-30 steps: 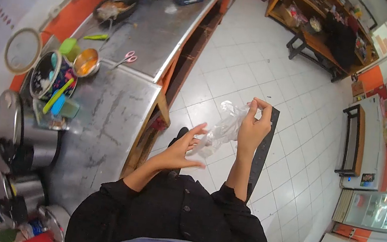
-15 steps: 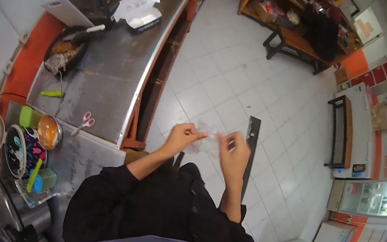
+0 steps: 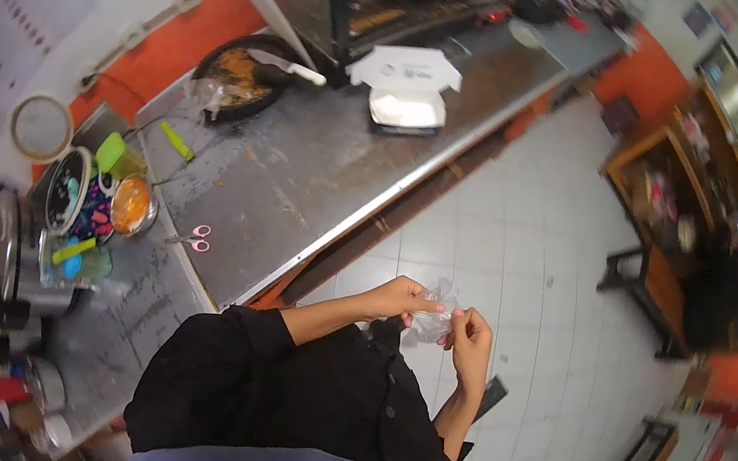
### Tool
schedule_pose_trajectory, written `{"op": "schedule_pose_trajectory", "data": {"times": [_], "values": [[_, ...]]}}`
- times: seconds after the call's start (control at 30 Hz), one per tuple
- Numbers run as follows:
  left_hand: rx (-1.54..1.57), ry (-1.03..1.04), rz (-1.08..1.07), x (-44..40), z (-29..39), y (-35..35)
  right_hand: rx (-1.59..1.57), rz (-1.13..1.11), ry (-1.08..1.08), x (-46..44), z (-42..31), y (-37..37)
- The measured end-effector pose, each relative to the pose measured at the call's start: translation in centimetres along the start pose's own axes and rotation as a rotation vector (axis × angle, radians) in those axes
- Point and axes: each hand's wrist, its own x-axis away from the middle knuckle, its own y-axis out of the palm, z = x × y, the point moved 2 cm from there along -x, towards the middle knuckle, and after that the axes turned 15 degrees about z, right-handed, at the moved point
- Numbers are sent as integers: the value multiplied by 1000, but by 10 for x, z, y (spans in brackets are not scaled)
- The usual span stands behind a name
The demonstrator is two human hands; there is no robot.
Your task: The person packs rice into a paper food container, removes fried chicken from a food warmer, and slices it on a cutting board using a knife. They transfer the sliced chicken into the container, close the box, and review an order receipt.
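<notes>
The left hand (image 3: 399,297) and right hand (image 3: 472,339) grip 1 clear plastic bag (image 3: 433,324), each pinching it between thumb and fingers. The bag is above the tiled floor (image 3: 482,238), right of the metal counter (image 3: 269,197). On the counter, left of the hands, lies 1 pair of scissors (image 3: 191,238). Farther away sits 1 white box (image 3: 406,110), lid raised, with 1 dark pan (image 3: 264,105) to its left. Nearer, at left, 1 bowl (image 3: 152,210) of orange food stands beside 1 green tub (image 3: 119,157).
</notes>
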Motion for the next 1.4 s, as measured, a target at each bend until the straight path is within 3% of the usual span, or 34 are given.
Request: {"op": "schedule_pose_trajectory", "data": {"times": [0.03, 0.1, 0.13, 0.2, 0.23, 0.3, 0.33, 0.4, 0.43, 0.47, 0.6, 0.63, 0.67, 0.73, 0.77, 0.8, 0.87, 0.9, 0.97, 1.0, 1.1, 1.13, 1.17, 1.2, 1.23, 1.27, 1.3, 1.33, 1.37, 1.4], "values": [[15, 10, 51, -13, 10, -5, 3, -52, -13, -26, -10, 1], [-29, 259, 373, -41, 33, -23, 304, 134, -301, -80, -35, -2], [-13, 270, 417, -58, 38, -30, 306, 91, -324, -103, -49, 4], [-359, 437, 832, -82, 46, -48, 497, 83, -846, -134, -84, 26], [-487, 469, 877, -77, 74, -47, 497, 35, -845, -146, -93, 36], [-453, 483, 978, -80, 99, -41, 667, -497, -884, -163, -103, 62], [-436, 550, 1045, -84, 110, -39, 678, -533, -891, -180, -96, 75], [-467, 579, 1123, -94, 120, -40, 413, -763, -357, -226, -64, 106], [-510, 667, 1172, -100, 124, -42, 432, -776, -364, -240, -68, 117], [-556, 753, 1217, -106, 127, -44, 184, -777, -166, -252, -72, 130], [-693, 763, 1250, -126, 138, -65, -842, -594, 646, -273, -75, 178], [-701, 824, 1286, -130, 147, -75, -846, -729, 578, -275, -78, 185], [-705, 890, 1324, -134, 157, -84, -847, -728, 567, -276, -81, 193], [-712, 944, 1305, -143, 178, -96, -438, -703, 162, -273, -102, 209], [-743, 1046, 1222, -150, 186, -98, -476, -840, 205, -277, -106, 215], [-776, 1147, 1137, -156, 193, -101, -479, -839, 194, -285, -112, 221], [-771, 1160, 1086, -169, 201, -102, -1086, -1254, 716, -292, -130, 231], [-744, 1187, 1006, -174, 205, -99, -1082, -1248, 716, -297, -139, 234], [-710, 1200, 929, -179, 208, -87, -906, -957, 591, -307, -156, 241], [-749, 1179, 843, -178, 208, -78, -905, -959, 600, -309, -162, 246], [-785, 1099, 775, -184, 214, -98, -629, -785, 67, -333, -173, 275], [-753, 1039, 770, -181, 219, -108, -626, -812, 71, -342, -172, 291], [-721, 930, 763, -177, 222, -127, -436, -666, -224, -353, -175, 308], [-642, 747, 853, -167, 235, -150, -247, -512, -514, -362, -183, 325], [-559, 564, 935, -159, 243, -174, -253, -541, -511, -371, -193, 346], [-343, 753, 1199, -157, 243, -203, -164, -464, -793, -379, -208, 368], [-382, 645, 1496, -146, 252, -232, -82, -369, -1068, -383, -221, 387], [-286, 835, 1691, -138, 248, -275, -108, -388, -1061, -386, -227, 405], [-12, 689, 1789, -126, 255, -310, -123, -380, -1173, -388, -231, 421], [-122, 697, 1946, -116, 259, -351, -139, -365, -1290, -390, -234, 433]]}}
